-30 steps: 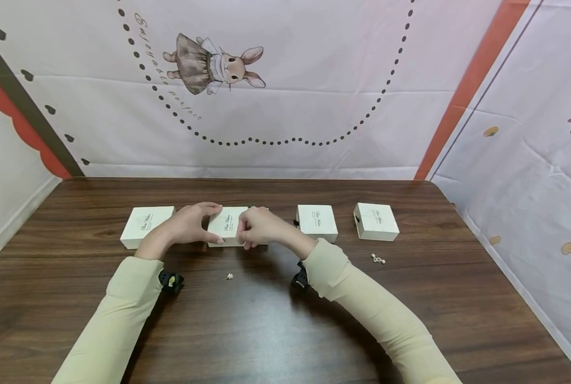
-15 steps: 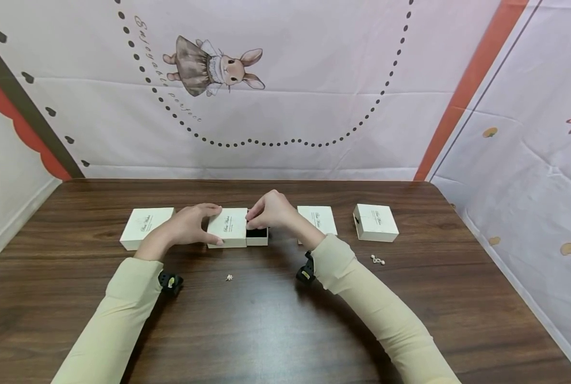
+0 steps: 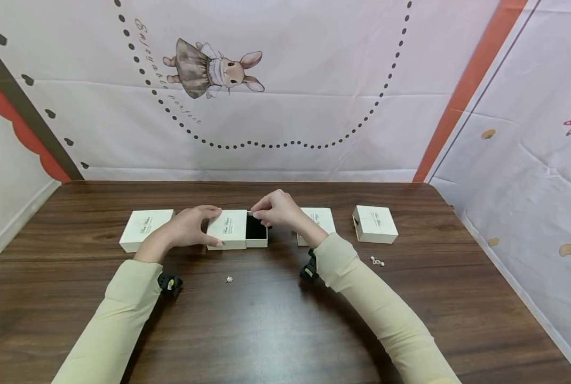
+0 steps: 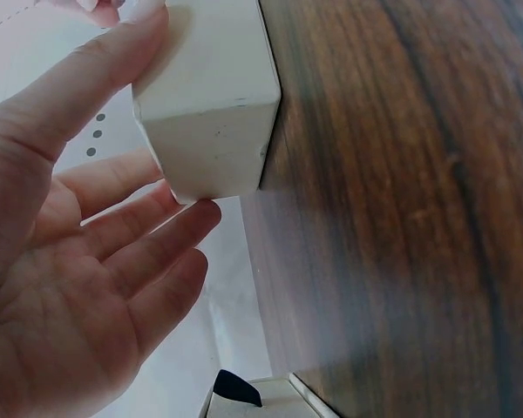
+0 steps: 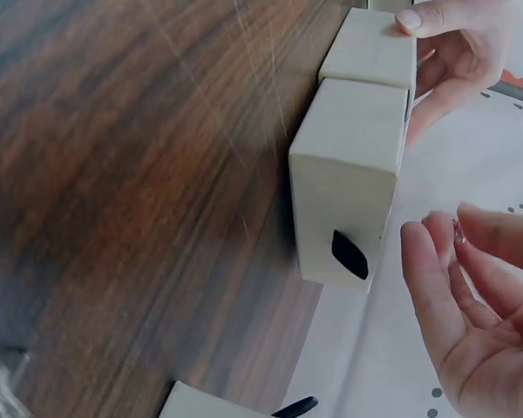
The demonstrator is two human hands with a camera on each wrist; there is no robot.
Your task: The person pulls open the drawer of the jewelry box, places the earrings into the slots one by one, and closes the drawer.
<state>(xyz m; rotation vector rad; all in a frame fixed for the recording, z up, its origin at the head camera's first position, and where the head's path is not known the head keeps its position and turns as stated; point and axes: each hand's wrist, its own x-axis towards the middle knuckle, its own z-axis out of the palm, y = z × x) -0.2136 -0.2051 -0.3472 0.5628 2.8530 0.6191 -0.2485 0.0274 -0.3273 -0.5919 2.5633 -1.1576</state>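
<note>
A printed cloth (image 3: 314, 64) hangs beyond the far edge of the bench (image 3: 266, 325), whose dark wood carries everything.

The left hand (image 3: 187, 226), nearer the bench's left edge, has its grip around a pale box (image 3: 226, 229), thumb on the side facing the near edge, fingers on the other. The right hand (image 3: 279, 209) is raised just beyond it, toward the far edge, its grip pinched on something tiny.

Three more pale boxes form a row with it, parallel to the far edge: one (image 3: 141, 229) toward the far left corner, one (image 3: 319, 216) partly behind the right hand, one (image 3: 375, 224) toward the far right corner. From the held box a black-lined drawer (image 3: 256, 242) sticks out toward the right edge, with a black tab (image 5: 349, 254) on its end.

Between box row and near edge lie a beaded ornament (image 3: 377, 261) and a smaller one (image 3: 229, 279).

Smallest is the glinting trinket (image 5: 458, 231) between the right fingertips. So slight a pinch could let it slip and drop behind the drawer; a loosened left grip or a brushed tab might shift the drawer.
</note>
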